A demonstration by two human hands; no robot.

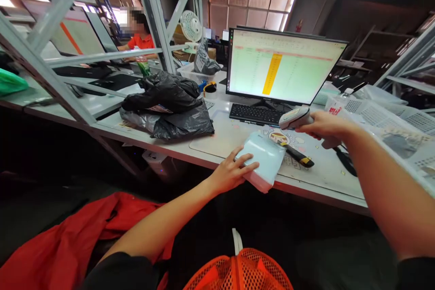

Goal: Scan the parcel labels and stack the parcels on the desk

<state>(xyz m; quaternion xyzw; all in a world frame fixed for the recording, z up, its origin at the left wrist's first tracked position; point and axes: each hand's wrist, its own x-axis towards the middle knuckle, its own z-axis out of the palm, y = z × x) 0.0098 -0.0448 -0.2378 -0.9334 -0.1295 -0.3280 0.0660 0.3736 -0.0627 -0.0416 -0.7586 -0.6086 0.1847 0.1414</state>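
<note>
My left hand [234, 171] rests on a pale blue-white soft parcel [267, 157] lying at the front edge of the desk, fingers spread along its left side and gripping it. My right hand [324, 126] is closed around a white handheld barcode scanner [294, 118], held just above the desk and tilted toward the parcel. A black and yellow utility knife [299, 156] lies on the desk mat between the parcel and the scanner.
A monitor [283, 66] showing a spreadsheet stands behind a black keyboard [255, 113]. Black plastic bags [170, 106] pile on the left of the desk. White baskets [390, 122] sit at right. Metal shelf beams [50, 77] cross at left. A person in orange [141, 38] sits far back. Red fabric [68, 235] lies below.
</note>
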